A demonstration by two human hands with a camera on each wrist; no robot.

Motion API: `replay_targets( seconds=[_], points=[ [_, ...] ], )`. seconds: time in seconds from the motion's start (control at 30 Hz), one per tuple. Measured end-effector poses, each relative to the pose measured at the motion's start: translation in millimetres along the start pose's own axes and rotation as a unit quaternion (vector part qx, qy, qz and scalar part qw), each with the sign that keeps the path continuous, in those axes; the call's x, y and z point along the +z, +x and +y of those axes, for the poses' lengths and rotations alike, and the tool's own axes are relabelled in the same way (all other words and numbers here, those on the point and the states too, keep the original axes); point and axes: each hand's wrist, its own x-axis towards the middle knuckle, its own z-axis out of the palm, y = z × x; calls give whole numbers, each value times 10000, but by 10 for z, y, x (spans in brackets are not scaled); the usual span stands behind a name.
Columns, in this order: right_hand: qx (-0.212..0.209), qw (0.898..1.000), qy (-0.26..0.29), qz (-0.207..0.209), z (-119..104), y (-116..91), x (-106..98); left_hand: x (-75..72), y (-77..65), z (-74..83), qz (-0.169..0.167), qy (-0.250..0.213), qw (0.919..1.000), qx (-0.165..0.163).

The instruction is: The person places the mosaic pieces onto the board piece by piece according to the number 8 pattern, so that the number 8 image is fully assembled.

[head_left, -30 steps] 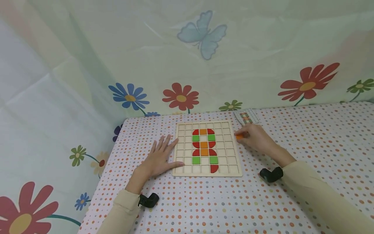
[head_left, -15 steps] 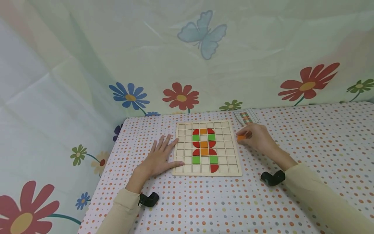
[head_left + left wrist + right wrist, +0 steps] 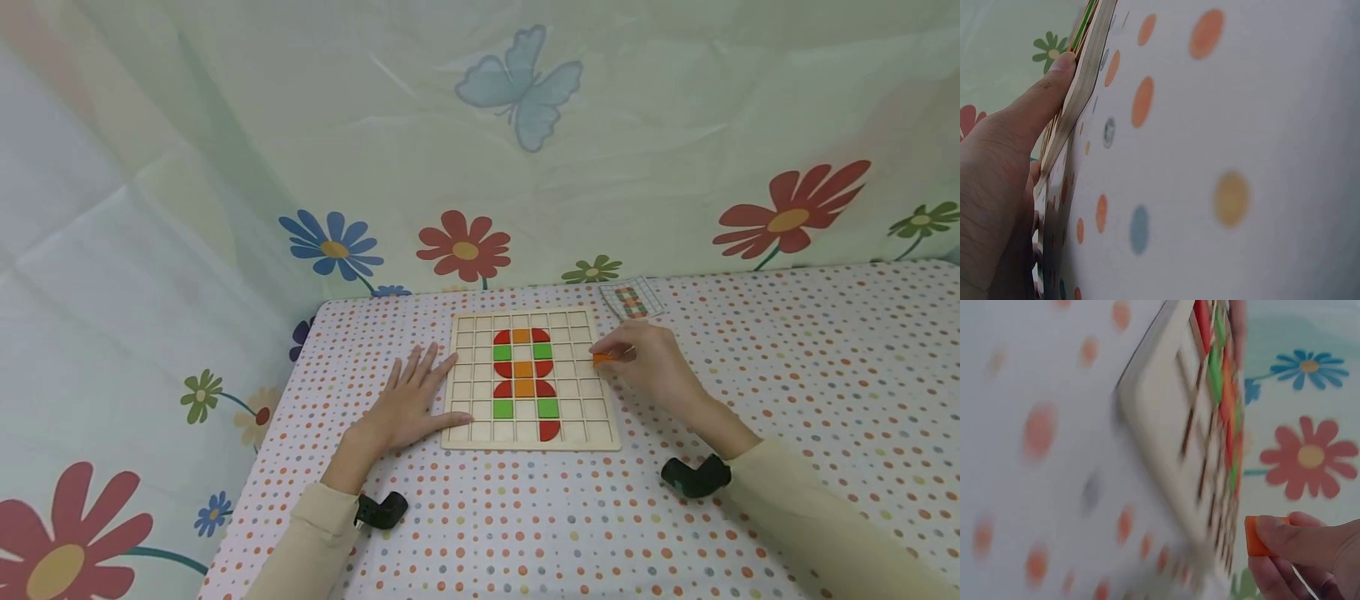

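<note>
A wooden grid board [image 3: 480, 443] lies on the table, with red quarter-round, green square and orange square tiles set in its middle columns. My left hand [image 3: 401, 412] rests with spread, straight fingers at the board's left side; its thumb [image 3: 1054, 78] lies over the rim in the left wrist view. Between thumb and fingers my right hand [image 3: 652, 362] pinches an orange square tile [image 3: 1260, 536] at the board's right edge. The lowest filled row holds a single red tile [image 3: 550, 430], under the right-hand green tile [image 3: 548, 407].
A paper card [image 3: 633, 298] printed with a coloured grid pattern lies behind the board, to the right. The dotted tablecloth [image 3: 480, 525] covers the table, and a flowered curtain [image 3: 660, 167] hangs at its back and left.
My right hand drew slightly right and then moved left with the orange tile, reaching the board's right edge. The left hand and the tiles on the board stay where they were.
</note>
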Motion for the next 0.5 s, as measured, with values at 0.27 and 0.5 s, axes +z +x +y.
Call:
replay_targets(
  seconds=[0.27, 0.5],
  points=[
    [-414, 9896, 1024, -927, -424, -37, 298, 3, -2, -12, 13, 15, 10000, 18],
    [-630, 9826, 1008, -1429, -522, -124, 582, -8, -2, -16, 6, 31, 10000, 16]
  ],
)
